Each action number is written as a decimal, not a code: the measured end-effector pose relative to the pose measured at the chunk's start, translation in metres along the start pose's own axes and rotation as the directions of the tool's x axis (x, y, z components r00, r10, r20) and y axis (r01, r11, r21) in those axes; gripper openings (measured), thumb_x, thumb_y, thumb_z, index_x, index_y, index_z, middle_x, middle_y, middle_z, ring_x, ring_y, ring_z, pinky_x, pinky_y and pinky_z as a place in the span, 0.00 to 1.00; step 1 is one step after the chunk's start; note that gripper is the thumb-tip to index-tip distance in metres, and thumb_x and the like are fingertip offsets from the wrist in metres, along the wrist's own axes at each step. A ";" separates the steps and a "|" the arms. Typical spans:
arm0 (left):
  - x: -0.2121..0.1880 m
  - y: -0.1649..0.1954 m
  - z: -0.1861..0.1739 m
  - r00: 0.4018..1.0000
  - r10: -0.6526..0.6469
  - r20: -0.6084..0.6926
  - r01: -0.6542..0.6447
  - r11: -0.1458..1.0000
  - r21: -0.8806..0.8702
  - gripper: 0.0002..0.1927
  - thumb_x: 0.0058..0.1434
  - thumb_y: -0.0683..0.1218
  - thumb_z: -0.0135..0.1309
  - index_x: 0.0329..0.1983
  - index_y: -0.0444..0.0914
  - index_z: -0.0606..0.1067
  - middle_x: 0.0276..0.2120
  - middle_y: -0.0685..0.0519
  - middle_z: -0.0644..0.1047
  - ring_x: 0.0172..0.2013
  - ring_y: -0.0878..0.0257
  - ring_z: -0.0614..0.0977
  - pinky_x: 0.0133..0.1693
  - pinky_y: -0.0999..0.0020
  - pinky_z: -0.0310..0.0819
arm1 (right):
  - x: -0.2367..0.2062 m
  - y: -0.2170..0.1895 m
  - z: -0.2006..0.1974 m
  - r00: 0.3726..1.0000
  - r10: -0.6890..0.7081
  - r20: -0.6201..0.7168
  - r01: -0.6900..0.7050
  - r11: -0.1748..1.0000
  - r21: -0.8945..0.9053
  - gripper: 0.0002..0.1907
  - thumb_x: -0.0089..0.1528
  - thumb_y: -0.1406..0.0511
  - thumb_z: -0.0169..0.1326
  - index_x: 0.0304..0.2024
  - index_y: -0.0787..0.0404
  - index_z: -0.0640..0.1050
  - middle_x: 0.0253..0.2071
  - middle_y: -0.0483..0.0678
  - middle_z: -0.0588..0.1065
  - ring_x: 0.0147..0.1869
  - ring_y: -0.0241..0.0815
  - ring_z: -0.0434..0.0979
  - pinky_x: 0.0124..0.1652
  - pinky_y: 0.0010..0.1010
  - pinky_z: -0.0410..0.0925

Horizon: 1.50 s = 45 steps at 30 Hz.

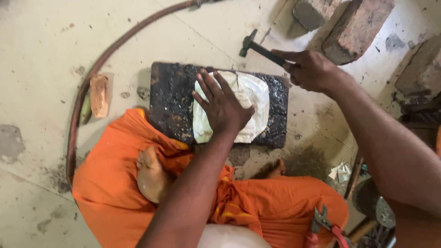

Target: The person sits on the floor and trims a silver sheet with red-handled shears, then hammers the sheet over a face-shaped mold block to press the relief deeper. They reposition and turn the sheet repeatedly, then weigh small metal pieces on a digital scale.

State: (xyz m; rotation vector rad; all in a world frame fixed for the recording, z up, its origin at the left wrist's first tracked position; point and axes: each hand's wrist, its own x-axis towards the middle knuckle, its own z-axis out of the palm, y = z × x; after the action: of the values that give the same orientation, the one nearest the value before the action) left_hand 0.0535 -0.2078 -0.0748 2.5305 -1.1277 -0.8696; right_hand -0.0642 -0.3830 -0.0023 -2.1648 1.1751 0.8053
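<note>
A black slab [171,98] lies flat on the pale floor [36,55], and all positions below are given relative to it. On top of the slab, toward its right half, sits a white sheet [255,98], roughly oval, creased, with no marking that can be made out. The left hand [223,108] lies palm down on the sheet, fingers spread wide and flat, pressing rather than pinching; its grip is fully open. Just beyond the slab's far right corner, the right hand [312,70] is closed tight around the dark handle of a hammer [255,46], the head raised above the slab's far edge and clear of the sheet. Left of the slab lies a small reddish brick piece [99,95], with a brown hose [92,76] curving around that side. Beyond the slab to the right stand larger bricks [356,27]. On the near side, orange cloth [110,193] covers the person's legs, a bare foot [150,177] resting on it. Near right, red-handled pliers [324,227] lie on the cloth.
</note>
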 end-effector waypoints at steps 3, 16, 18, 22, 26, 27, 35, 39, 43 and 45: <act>0.001 0.000 0.000 0.998 -0.025 0.054 0.025 1.000 -0.004 0.71 0.46 0.68 0.68 0.76 0.29 0.38 0.75 0.30 0.32 0.75 0.40 0.30 0.71 0.36 0.25 | -0.010 -0.010 -0.003 1.000 0.030 -0.002 -0.030 0.997 -0.070 0.26 0.72 0.58 0.42 0.72 0.28 0.64 0.39 0.45 0.79 0.26 0.33 0.66 0.26 0.27 0.67; 0.005 -0.004 0.015 1.000 0.011 -0.017 -0.010 1.000 0.030 0.74 0.45 0.71 0.67 0.76 0.27 0.37 0.74 0.28 0.32 0.75 0.38 0.31 0.70 0.34 0.25 | -0.069 -0.007 0.107 0.884 0.310 -0.349 0.085 0.629 0.773 0.28 0.69 0.65 0.48 0.73 0.40 0.67 0.24 0.40 0.68 0.24 0.29 0.64 0.23 0.26 0.61; 0.006 -0.006 0.017 1.000 0.018 -0.017 -0.018 0.999 0.039 0.75 0.45 0.71 0.67 0.75 0.27 0.37 0.74 0.28 0.32 0.75 0.39 0.32 0.70 0.34 0.25 | -0.068 -0.013 0.103 0.937 0.188 -0.295 0.056 0.753 0.655 0.29 0.69 0.66 0.48 0.72 0.40 0.68 0.24 0.43 0.72 0.24 0.28 0.66 0.25 0.23 0.65; 0.008 -0.010 0.025 0.996 0.039 -0.081 -0.038 0.999 0.004 0.76 0.43 0.72 0.68 0.75 0.26 0.36 0.74 0.27 0.33 0.75 0.38 0.32 0.70 0.34 0.26 | -0.070 -0.022 0.070 0.943 0.267 -0.200 -0.223 0.950 0.219 0.30 0.68 0.66 0.44 0.69 0.30 0.67 0.35 0.39 0.75 0.21 0.38 0.70 0.23 0.34 0.72; 0.008 -0.017 0.039 0.976 0.078 -0.204 -0.097 0.992 -0.082 0.77 0.42 0.71 0.69 0.74 0.25 0.36 0.75 0.29 0.35 0.76 0.38 0.33 0.70 0.32 0.27 | -0.071 -0.024 0.043 0.948 0.065 -0.311 -0.099 0.991 -0.094 0.24 0.74 0.60 0.45 0.74 0.39 0.66 0.35 0.51 0.82 0.25 0.40 0.72 0.30 0.35 0.72; 0.008 -0.019 0.042 0.962 0.099 -0.253 -0.128 0.986 -0.103 0.77 0.42 0.71 0.70 0.74 0.25 0.35 0.75 0.29 0.36 0.76 0.38 0.34 0.71 0.31 0.27 | -0.070 -0.024 0.039 0.918 -0.075 -0.389 0.029 0.992 -0.124 0.22 0.73 0.60 0.47 0.71 0.43 0.69 0.35 0.51 0.81 0.25 0.38 0.73 0.31 0.36 0.71; 0.017 -0.034 0.048 0.973 0.138 -0.183 -0.166 0.976 -0.142 0.77 0.42 0.71 0.70 0.75 0.28 0.36 0.75 0.31 0.34 0.75 0.40 0.33 0.71 0.37 0.26 | -0.103 -0.024 0.079 0.950 0.127 -0.285 0.025 0.880 0.474 0.31 0.66 0.64 0.52 0.72 0.45 0.66 0.29 0.60 0.77 0.24 0.42 0.71 0.27 0.38 0.69; 0.017 -0.029 0.049 0.976 0.109 -0.187 -0.129 0.986 -0.103 0.77 0.41 0.71 0.70 0.75 0.27 0.36 0.76 0.32 0.35 0.76 0.41 0.35 0.72 0.39 0.26 | -0.107 -0.031 0.122 0.860 0.110 -0.498 0.013 0.972 0.236 0.28 0.70 0.67 0.49 0.72 0.48 0.66 0.35 0.58 0.79 0.25 0.44 0.75 0.26 0.35 0.72; 0.015 -0.027 0.046 0.974 0.116 -0.192 -0.140 0.984 -0.114 0.77 0.41 0.70 0.71 0.75 0.26 0.38 0.76 0.32 0.36 0.76 0.41 0.35 0.72 0.38 0.26 | -0.096 -0.041 0.134 0.762 -0.196 -0.617 0.278 0.960 0.039 0.29 0.69 0.69 0.47 0.74 0.52 0.65 0.34 0.59 0.79 0.30 0.44 0.79 0.31 0.36 0.76; 0.014 -0.026 0.044 0.981 0.095 -0.171 -0.115 0.987 -0.112 0.77 0.40 0.70 0.71 0.75 0.27 0.38 0.76 0.33 0.37 0.76 0.43 0.36 0.72 0.39 0.27 | -0.095 -0.047 0.132 0.863 -0.081 -0.498 0.139 0.987 0.080 0.30 0.68 0.68 0.49 0.73 0.48 0.65 0.34 0.60 0.80 0.28 0.47 0.80 0.30 0.40 0.74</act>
State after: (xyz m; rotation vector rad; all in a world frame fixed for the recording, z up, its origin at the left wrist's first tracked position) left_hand 0.0502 -0.1995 -0.1272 2.3708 -1.1100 -0.6674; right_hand -0.0973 -0.2171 -0.0151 -2.3888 1.2795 0.1192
